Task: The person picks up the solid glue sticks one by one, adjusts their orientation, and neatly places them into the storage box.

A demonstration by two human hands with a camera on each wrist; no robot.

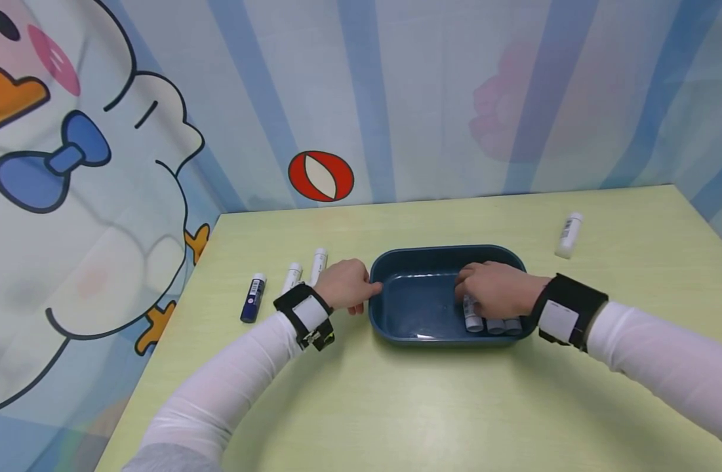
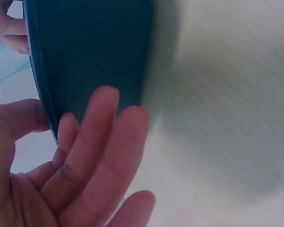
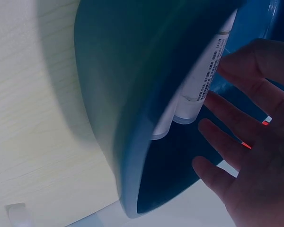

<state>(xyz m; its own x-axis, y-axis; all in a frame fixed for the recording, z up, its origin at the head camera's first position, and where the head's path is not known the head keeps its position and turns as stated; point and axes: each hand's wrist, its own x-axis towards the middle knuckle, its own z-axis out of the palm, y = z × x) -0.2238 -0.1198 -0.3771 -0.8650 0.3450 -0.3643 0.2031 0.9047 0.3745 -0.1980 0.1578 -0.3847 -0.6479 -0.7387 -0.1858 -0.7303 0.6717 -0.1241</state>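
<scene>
A dark blue oblong plastic tray (image 1: 420, 308) stands on the table. My left hand (image 1: 344, 285) holds its left end, thumb over the rim and fingers along the outer wall; in the left wrist view the fingers (image 2: 104, 146) lie against that wall. My right hand (image 1: 496, 288) is inside the tray's right part. Its fingertips touch a white, labelled glue stick (image 3: 203, 78), with the other fingers spread loosely. Beside this stick lie more white glue sticks (image 1: 495, 326), partly covered by the hand.
Left of the tray lie a dark blue glue stick (image 1: 253, 298) and two white glue sticks (image 1: 319, 262), partly behind my left wrist. Another white glue stick (image 1: 569, 235) lies at the back right. A printed cloth backdrop (image 1: 425, 98) rises behind the table (image 1: 431, 400).
</scene>
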